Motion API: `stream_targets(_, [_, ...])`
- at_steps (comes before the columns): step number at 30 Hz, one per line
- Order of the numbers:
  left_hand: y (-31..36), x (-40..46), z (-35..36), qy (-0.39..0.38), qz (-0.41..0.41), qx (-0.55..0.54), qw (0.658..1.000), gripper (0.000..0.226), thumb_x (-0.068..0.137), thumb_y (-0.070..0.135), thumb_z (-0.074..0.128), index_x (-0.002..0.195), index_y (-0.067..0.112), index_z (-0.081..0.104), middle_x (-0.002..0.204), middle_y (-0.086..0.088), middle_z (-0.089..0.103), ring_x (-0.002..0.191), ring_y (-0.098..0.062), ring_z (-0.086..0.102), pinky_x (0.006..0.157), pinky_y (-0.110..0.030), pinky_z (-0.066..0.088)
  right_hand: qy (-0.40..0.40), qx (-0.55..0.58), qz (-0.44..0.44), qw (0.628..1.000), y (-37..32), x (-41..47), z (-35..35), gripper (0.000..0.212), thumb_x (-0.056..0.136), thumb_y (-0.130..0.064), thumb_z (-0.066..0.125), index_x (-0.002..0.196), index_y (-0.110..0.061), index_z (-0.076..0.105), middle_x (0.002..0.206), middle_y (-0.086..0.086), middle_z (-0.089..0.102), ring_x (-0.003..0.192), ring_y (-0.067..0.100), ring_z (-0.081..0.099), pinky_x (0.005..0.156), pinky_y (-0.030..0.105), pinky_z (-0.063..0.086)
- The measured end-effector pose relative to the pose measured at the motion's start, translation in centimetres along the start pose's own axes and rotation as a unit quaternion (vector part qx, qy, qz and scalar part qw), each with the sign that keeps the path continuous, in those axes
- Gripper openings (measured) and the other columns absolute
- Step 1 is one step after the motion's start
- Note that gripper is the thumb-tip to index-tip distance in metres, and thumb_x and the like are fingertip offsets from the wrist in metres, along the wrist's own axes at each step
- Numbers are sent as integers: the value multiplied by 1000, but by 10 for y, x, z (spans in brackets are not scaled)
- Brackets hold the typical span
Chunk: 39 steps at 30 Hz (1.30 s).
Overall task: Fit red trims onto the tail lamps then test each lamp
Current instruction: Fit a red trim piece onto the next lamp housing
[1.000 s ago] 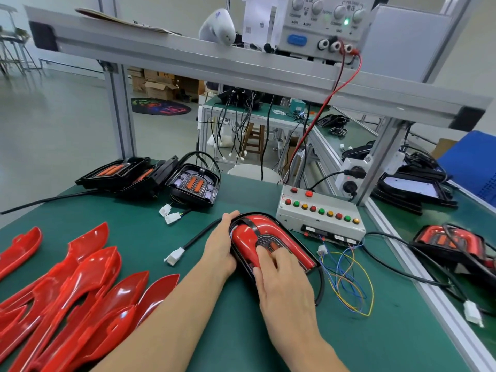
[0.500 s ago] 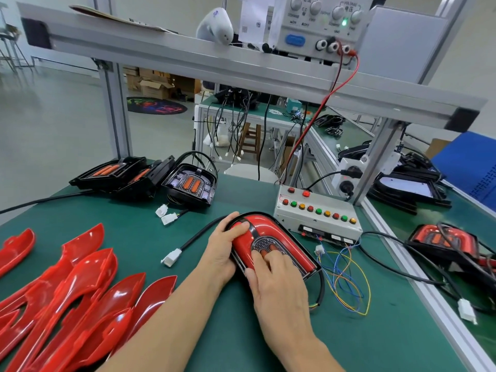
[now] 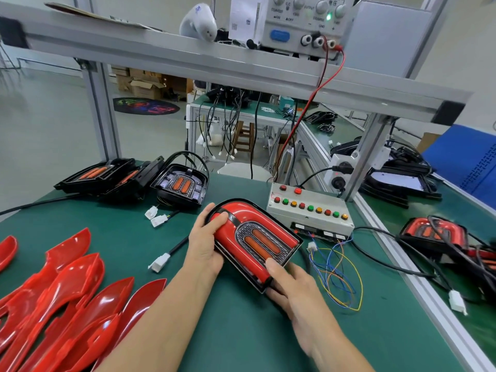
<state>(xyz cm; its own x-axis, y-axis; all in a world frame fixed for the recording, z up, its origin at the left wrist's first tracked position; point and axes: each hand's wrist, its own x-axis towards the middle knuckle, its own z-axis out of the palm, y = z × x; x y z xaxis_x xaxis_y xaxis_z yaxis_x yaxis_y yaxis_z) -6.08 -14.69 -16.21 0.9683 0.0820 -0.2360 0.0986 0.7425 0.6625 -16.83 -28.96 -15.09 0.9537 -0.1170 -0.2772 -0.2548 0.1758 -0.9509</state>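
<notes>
- Power supply (image 3: 306,20) panel read "ON", "OFF", "GND"; other lettering was illegible.
- Tail lamp (image 3: 255,244), red trim (image 3: 243,220) fitted, lay on the green bench (image 3: 241,331) between both hands.
- Left hand (image 3: 205,245) gripped its left edge, thumb on the trim.
- Right hand (image 3: 292,288) gripped its near corner.

Tail lamp (image 3: 257,242) with red trim (image 3: 241,232) fitted, tilted on green mat; spare trims (image 3: 67,291) piled left.

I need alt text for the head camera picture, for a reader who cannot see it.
Two hands hold a tail lamp with a red trim on a green table: left hand at its far end, right hand at its near end. Spare red trims lie left, a button box behind.
</notes>
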Motion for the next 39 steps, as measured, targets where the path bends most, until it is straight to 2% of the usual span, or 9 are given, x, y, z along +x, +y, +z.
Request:
stream_targets(2, [0, 0, -1, 3, 2, -1, 1000, 42, 81, 0, 66, 116, 23, 61, 84, -8, 73, 62, -18, 69, 55, -33, 58, -32, 14, 11, 999, -5, 0, -1, 29, 88, -22, 66, 116, -15, 64, 105, -4, 75, 101, 13, 69, 80, 23, 54])
stream_targets(7, [1, 0, -4, 2, -3, -9, 1000, 40, 81, 3, 66, 114, 23, 60, 76, -4, 74, 62, -16, 70, 53, -32, 57, -47, 1, 49, 998, -8, 3, -1, 32, 85, -18, 71, 114, -12, 63, 104, 10, 74, 87, 23, 69, 79, 31, 59])
stream_targets(11, [2, -2, 0, -11, -8, 14, 1000, 36, 81, 7, 66, 115, 17, 60, 86, -9, 72, 72, -22, 68, 72, -42, 58, -80, 48, 52, 994, -7, 7, -1, 35, 83, -15, 71, 116, -13, 61, 109, 10, 73, 90, 24, 68, 83, 34, 57])
stream_targets(14, [-2, -4, 2, -27, -8, 39, 999, 30, 79, 9, 67, 108, 14, 60, 82, -8, 73, 70, -21, 70, 65, -38, 59, -86, 81, 39, 992, -3, 9, 1, 43, 78, -6, 72, 119, -6, 58, 105, 10, 73, 90, 26, 67, 78, 34, 60])
stream_targets(19, [-3, -5, 5, -64, -1, 52, 997, 38, 64, 13, 72, 101, 13, 64, 83, -9, 73, 68, -20, 70, 58, -34, 58, -80, 134, 28, 987, 3, 10, -2, 55, 67, 1, 73, 119, -1, 56, 98, 12, 73, 82, 25, 70, 71, 30, 60])
stream_targets(24, [-6, -3, 3, -60, -14, 47, 997, 40, 61, 14, 72, 99, 13, 65, 82, -9, 74, 67, -21, 71, 56, -34, 57, -59, 122, 21, 991, 7, 11, -2, 39, 78, 9, 68, 115, 2, 59, 94, 12, 73, 78, 24, 69, 65, 27, 58])
stream_targets(29, [-8, -3, 4, -55, -22, 36, 998, 38, 61, 13, 72, 98, 13, 65, 82, -10, 73, 67, -22, 70, 56, -34, 57, -18, 119, 0, 993, 13, 13, 0, 35, 78, 9, 70, 111, 1, 61, 99, 15, 73, 88, 28, 70, 68, 27, 58])
stream_targets(34, [-9, -5, 10, -72, -2, 53, 996, 50, 64, 18, 75, 112, 14, 60, 97, -12, 72, 81, -24, 71, 69, -40, 59, -23, 148, -6, 989, 13, 15, -2, 42, 78, 8, 68, 118, -1, 57, 111, 17, 70, 108, 36, 65, 77, 31, 59])
stream_targets(39, [-28, -20, 15, -99, -2, 73, 992, 61, 68, 13, 73, 125, 13, 53, 113, -13, 67, 96, -23, 66, 80, -42, 57, 4, 173, -27, 985, 14, 16, 0, 46, 79, 9, 68, 122, -1, 54, 113, 17, 70, 109, 35, 65, 84, 35, 58])
